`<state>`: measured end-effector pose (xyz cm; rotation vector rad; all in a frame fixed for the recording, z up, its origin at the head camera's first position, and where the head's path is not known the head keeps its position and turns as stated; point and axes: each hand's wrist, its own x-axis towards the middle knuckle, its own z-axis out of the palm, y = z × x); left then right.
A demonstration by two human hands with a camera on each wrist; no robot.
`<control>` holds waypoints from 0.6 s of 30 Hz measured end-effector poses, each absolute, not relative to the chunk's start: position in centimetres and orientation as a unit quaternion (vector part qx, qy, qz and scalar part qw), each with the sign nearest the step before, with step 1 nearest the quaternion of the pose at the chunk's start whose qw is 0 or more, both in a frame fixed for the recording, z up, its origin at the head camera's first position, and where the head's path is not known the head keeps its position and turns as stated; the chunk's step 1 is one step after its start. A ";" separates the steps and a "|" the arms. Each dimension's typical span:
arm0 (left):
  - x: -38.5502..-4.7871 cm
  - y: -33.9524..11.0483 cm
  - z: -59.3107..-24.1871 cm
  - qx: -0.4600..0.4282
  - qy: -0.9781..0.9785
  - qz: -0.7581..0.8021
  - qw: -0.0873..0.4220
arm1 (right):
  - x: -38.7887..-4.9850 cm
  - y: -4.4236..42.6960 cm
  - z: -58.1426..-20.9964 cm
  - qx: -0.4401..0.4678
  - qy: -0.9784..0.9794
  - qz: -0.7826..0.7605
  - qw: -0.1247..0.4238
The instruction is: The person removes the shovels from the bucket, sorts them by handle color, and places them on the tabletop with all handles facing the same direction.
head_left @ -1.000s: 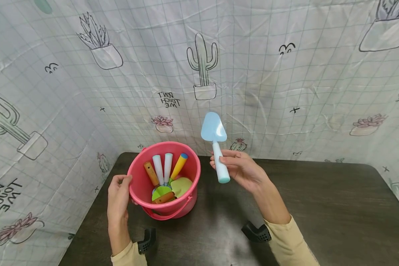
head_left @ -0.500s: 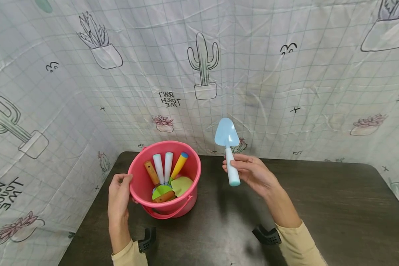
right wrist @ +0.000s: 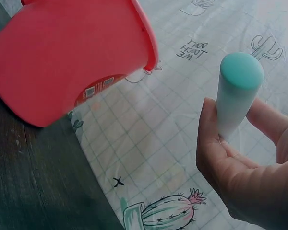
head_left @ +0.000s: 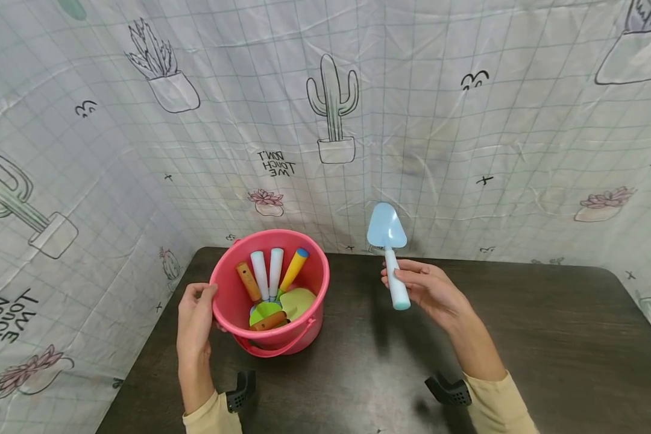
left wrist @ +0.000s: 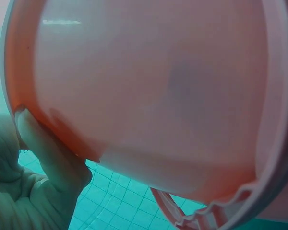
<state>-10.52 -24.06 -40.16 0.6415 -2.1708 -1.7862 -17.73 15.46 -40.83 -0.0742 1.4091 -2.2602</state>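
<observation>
A pink bucket stands on the table's left part, tipped slightly so its inside shows. My left hand grips its rim on the left side; the left wrist view shows the fingers against the bucket wall. Inside lie a yellow-handled tool, two white handles, brown handles and a pale green piece. Right of the bucket, my right hand pinches a light blue toy trowel by its white handle, blade up, above the table. In the right wrist view the handle's mint end faces the camera.
A dark wooden table extends to the right. Behind and to the left hangs a white gridded cloth printed with cacti. The bucket's pink carrying handle hangs down at its front.
My right hand has moved to the right and slightly toward me, carrying the trowel farther from the bucket. The left hand and the bucket have stayed almost in place.
</observation>
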 end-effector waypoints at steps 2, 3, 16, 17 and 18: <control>-10.5 -24.1 -40.2 0.220 -0.746 -0.615 0.128 | -17.7 15.6 -41.1 -0.026 0.514 -0.825 0.234; -10.5 -24.1 -40.2 0.220 -0.746 -0.616 0.128 | -17.7 15.6 -41.2 -0.026 0.515 -0.825 0.232; -10.6 -24.0 -40.1 0.228 -0.754 -0.602 0.128 | -17.5 16.9 -43.4 -0.006 0.506 -0.833 0.224; -10.5 -24.1 -40.2 0.229 -0.754 -0.602 0.127 | -17.4 16.9 -43.5 -0.004 0.505 -0.834 0.225; -10.4 -24.2 -40.3 0.232 -0.755 -0.600 0.126 | -17.4 17.0 -43.7 -0.002 0.504 -0.834 0.226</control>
